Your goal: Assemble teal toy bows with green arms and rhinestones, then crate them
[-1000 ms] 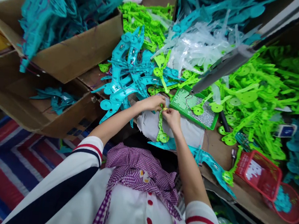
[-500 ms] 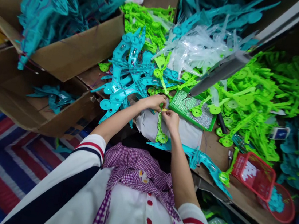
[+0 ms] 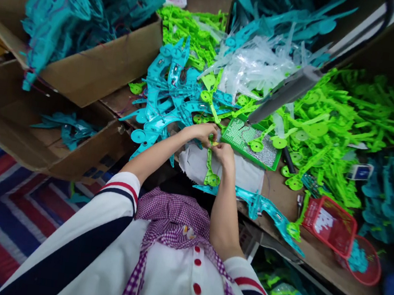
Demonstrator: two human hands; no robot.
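Note:
Over a pale cloth (image 3: 250, 173) at the bench edge, my left hand (image 3: 206, 133) has its fingers closed on the upper part of a bright green plastic piece (image 3: 211, 176). That piece hangs down toward me and ends in a round disc on the cloth. Close beside it, the fingertips of my right hand (image 3: 224, 153) are pinched on a small yellow item (image 3: 215, 143), too small to name, against the green piece. A turquoise plastic part (image 3: 271, 213) lies along the bench edge to the right of my right forearm.
A green tray (image 3: 270, 165) of small metal bits sits beyond my hands, under a hanging grey electric screwdriver (image 3: 287, 94). Turquoise parts (image 3: 169, 95) lie left, green parts (image 3: 330, 131) right. Cardboard boxes (image 3: 102, 65) stand far left; a red basket (image 3: 347, 235) is at right.
The view has shifted slightly, and my right forearm has swung a little to the left. Both hands stay together at the green piece.

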